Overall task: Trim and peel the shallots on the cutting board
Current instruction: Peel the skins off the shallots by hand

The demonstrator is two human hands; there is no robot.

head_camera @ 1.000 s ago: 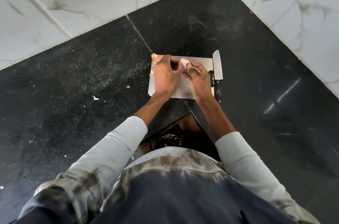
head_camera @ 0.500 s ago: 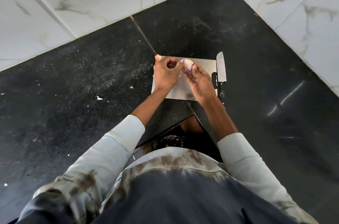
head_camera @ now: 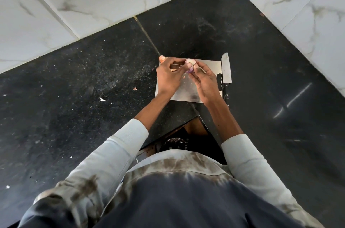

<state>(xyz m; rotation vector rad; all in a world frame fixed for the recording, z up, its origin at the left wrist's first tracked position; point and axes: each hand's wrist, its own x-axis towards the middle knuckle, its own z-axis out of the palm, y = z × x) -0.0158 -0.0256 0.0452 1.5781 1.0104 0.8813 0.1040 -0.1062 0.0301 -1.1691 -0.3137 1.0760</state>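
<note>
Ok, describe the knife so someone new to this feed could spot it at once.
Find the black countertop in the tiled corner, then the pale cutting board under the two hands. The knife lies along the board's right edge, blade pointing toward the wall, dark handle nearest the person. It is the only long metal tool there, and neither hand touches it.

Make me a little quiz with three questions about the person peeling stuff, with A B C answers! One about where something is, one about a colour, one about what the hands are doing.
1. Where is the knife?
A. at the right edge of the cutting board
B. in the left hand
C. on the wall tiles

2. What colour is the counter?
A. white
B. black
C. green

3. What are the hands doing?
A. resting flat
B. gripping the knife
C. both holding the shallot

Answers: 1 A, its blade lies along the board's right side. 2 B, dark speckled stone. 3 C, the left hand and right hand pinch it between fingertips.
</note>
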